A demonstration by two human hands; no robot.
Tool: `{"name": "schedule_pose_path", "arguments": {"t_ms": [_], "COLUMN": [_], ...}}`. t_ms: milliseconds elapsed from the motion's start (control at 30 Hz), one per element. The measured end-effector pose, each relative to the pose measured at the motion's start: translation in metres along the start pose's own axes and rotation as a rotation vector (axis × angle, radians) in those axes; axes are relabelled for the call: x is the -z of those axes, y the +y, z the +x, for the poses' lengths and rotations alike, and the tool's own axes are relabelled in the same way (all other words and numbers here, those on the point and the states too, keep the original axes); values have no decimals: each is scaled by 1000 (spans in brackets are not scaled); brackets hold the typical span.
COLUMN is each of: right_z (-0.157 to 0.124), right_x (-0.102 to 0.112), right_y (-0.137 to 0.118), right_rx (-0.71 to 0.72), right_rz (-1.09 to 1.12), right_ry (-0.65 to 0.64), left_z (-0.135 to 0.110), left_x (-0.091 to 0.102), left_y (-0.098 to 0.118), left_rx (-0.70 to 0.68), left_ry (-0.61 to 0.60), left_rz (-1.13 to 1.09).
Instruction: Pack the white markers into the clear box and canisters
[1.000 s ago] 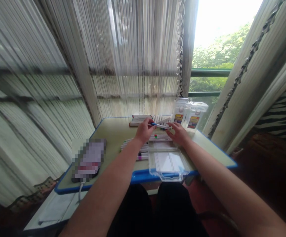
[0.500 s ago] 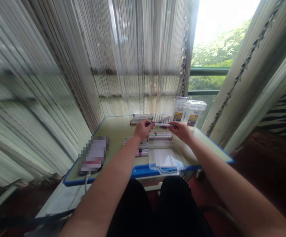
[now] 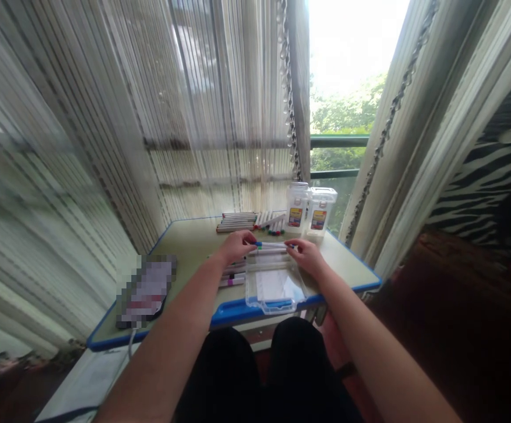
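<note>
My left hand (image 3: 236, 245) and my right hand (image 3: 304, 254) each pinch one end of a white marker with a blue cap (image 3: 271, 244), held level just above the table. Right beneath it a row of white markers (image 3: 269, 251) lies beside a clear plastic case (image 3: 273, 286) at the table's front edge. More markers (image 3: 232, 278) lie under my left wrist.
Two clear lidded jars (image 3: 310, 210) stand at the back of the blue-edged table (image 3: 193, 238), beside another stack of markers (image 3: 239, 222). A blurred-out phone with a cable (image 3: 146, 289) lies at the front left. Curtains hang close behind the table.
Both hands have lowered the blue-capped marker from mid-air toward the row of markers by the clear case. The camera has swung, shifting the table leftward in view.
</note>
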State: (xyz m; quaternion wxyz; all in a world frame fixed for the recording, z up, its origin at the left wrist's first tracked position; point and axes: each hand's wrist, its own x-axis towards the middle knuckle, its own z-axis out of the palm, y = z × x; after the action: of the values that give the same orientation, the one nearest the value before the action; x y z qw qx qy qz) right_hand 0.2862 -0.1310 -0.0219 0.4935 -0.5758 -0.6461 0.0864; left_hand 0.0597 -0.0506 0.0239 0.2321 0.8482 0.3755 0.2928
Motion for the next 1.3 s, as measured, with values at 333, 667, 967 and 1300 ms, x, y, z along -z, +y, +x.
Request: {"name": "schedule_pose_path", "arguments": {"t_ms": [333,667,967,1300], "right_z": [1,1,0,0], "right_x": [-3,-5,-5,-5], "right_y": [6,9,9,12], "right_rx": [-21,26,20,15], "right_rz": [-87,-100,-80,-90], "right_ry": [-63,-100,-92,-110], "left_z": [0,-1,-3,-1], "left_x": [-3,1,-1,-3], "left_y": [-8,-3,-2,-5], "left_rx": [43,40,27,17], "left_ry": [-151,-147,-172,-203], "left_rz": [117,231,263,288]}}
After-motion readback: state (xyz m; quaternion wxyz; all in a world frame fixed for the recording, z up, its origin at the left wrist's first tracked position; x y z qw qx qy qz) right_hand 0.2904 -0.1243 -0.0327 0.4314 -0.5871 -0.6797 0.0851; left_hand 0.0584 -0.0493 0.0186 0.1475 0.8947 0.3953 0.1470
